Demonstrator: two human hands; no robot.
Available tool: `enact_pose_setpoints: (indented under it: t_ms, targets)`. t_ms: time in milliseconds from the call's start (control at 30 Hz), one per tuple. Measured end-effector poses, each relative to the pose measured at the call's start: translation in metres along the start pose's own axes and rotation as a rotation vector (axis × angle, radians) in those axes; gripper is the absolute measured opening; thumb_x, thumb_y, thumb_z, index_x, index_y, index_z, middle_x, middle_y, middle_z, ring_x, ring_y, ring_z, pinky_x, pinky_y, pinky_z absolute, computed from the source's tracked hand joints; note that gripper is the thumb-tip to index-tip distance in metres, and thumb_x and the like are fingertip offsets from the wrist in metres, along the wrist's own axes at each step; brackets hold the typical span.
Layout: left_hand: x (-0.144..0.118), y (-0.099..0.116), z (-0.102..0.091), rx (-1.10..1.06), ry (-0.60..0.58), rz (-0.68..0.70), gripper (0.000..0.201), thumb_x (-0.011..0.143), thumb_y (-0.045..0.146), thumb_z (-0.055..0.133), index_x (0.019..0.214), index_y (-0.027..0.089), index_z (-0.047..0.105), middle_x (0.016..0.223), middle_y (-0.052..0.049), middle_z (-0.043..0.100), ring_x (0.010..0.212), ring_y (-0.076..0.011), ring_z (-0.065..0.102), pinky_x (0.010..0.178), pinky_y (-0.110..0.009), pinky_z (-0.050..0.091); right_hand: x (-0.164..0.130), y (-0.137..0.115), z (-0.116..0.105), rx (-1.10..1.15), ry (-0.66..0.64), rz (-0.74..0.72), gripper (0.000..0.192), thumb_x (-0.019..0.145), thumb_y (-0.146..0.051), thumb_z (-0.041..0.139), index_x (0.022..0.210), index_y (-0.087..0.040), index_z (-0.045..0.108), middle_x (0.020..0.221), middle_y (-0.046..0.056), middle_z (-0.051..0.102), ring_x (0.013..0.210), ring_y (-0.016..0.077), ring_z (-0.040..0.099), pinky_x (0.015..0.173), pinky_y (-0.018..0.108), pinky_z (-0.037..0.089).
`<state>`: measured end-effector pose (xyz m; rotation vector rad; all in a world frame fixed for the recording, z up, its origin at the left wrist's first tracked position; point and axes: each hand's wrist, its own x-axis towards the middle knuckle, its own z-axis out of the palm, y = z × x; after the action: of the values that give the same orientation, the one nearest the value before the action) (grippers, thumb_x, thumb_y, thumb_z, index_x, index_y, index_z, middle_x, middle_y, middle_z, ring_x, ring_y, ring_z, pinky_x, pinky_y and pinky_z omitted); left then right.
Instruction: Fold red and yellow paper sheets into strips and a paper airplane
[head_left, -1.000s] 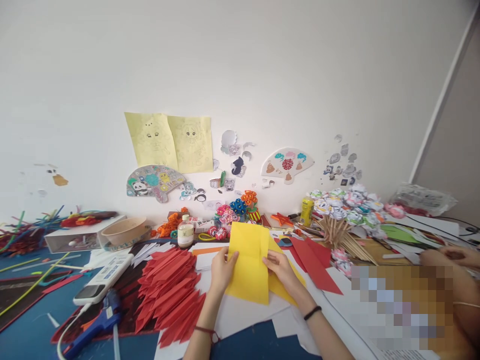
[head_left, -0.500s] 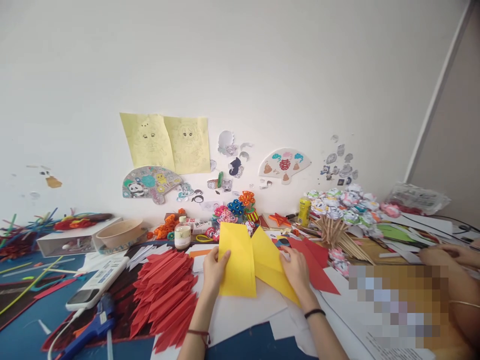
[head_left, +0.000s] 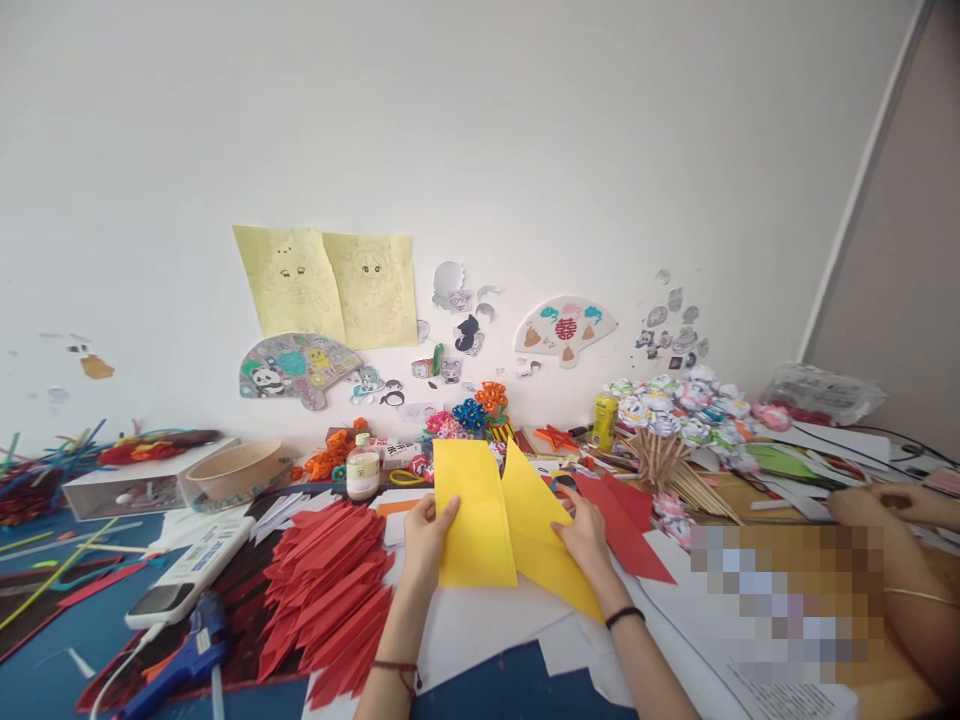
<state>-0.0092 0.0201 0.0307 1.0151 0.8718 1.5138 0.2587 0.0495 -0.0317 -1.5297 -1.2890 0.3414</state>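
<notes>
I hold a yellow paper sheet [head_left: 480, 515] above the table with both hands. My left hand [head_left: 424, 535] grips its left edge, thumb on the front. My right hand [head_left: 585, 537] pinches the right flap, which is folded outward into a slanted pointed wing. A vertical crease runs down the middle of the sheet. Under it lie white sheets [head_left: 487, 625] and a red paper piece [head_left: 622, 525].
A pile of folded red paper pieces [head_left: 330, 590] lies left of my hands, with a blue glue gun [head_left: 180, 660] and a white remote [head_left: 195, 565] beyond. A small bottle [head_left: 362, 467], paper flowers on sticks [head_left: 675, 420] and another person's arm [head_left: 892, 560] at the right.
The right half of the yellow sheet has been opened outward to the right into a slanted flap. My right hand moved right with it; the view shifted slightly.
</notes>
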Motion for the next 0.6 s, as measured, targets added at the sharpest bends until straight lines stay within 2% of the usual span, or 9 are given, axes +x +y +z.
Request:
enact_pose_setpoints:
  t_ms: [100,167,233,400,500,600]
  targets:
    - [0.000,0.001,0.000,-0.019,0.031,-0.001,0.036,0.062,0.038,0.081,0.083,0.014,0.066,0.086,-0.008,0.075,0.077,-0.0246,0.070,0.071,-0.033,0.055,-0.001,-0.004,-0.002,0.173,-0.044,0.045,0.040,0.057,-0.021,0.066,0.097,-0.018,0.073,0.091,0.010,0.073,0.092,0.0354,0.064,0.082,0.046,0.047]
    - [0.001,0.001,-0.002,-0.046,0.063,0.002,0.034,0.062,0.036,0.082,0.084,0.014,0.067,0.086,-0.008,0.075,0.078,-0.0246,0.070,0.071,-0.033,0.056,-0.003,-0.008,-0.003,0.210,-0.073,0.037,0.031,0.063,-0.028,0.067,0.091,-0.017,0.072,0.095,0.011,0.073,0.091,0.0347,0.065,0.080,0.045,0.049]
    - [0.003,0.001,-0.003,-0.092,0.102,0.004,0.034,0.063,0.034,0.081,0.088,0.015,0.069,0.088,-0.008,0.075,0.080,-0.0247,0.071,0.072,-0.034,0.056,-0.005,-0.015,-0.004,0.296,-0.093,0.029,0.033,0.068,-0.036,0.067,0.095,-0.017,0.070,0.100,0.011,0.073,0.091,0.0334,0.066,0.078,0.043,0.051]
    - [0.009,0.001,-0.008,-0.261,0.223,-0.037,0.026,0.070,0.023,0.077,0.093,0.014,0.069,0.093,-0.010,0.075,0.083,-0.0233,0.071,0.078,-0.034,0.057,-0.011,-0.032,-0.006,0.757,-0.151,0.072,0.042,0.070,-0.044,0.073,0.102,-0.019,0.065,0.110,0.011,0.071,0.098,0.0311,0.066,0.081,0.042,0.053]
    - [0.008,0.002,-0.009,-0.303,0.219,-0.098,0.021,0.073,0.021,0.074,0.092,0.015,0.068,0.093,-0.011,0.074,0.081,-0.0232,0.072,0.078,-0.036,0.057,-0.013,-0.038,-0.008,0.862,-0.156,0.130,0.042,0.069,-0.042,0.075,0.103,-0.021,0.064,0.113,0.011,0.069,0.102,0.0318,0.065,0.085,0.044,0.052]
    - [0.006,0.002,-0.007,-0.291,0.193,-0.100,0.021,0.074,0.021,0.074,0.093,0.014,0.068,0.094,-0.012,0.074,0.082,-0.0244,0.072,0.078,-0.037,0.057,-0.014,-0.041,-0.010,0.938,-0.159,0.165,0.043,0.069,-0.039,0.076,0.107,-0.023,0.063,0.119,0.011,0.067,0.107,0.0321,0.063,0.088,0.044,0.051]
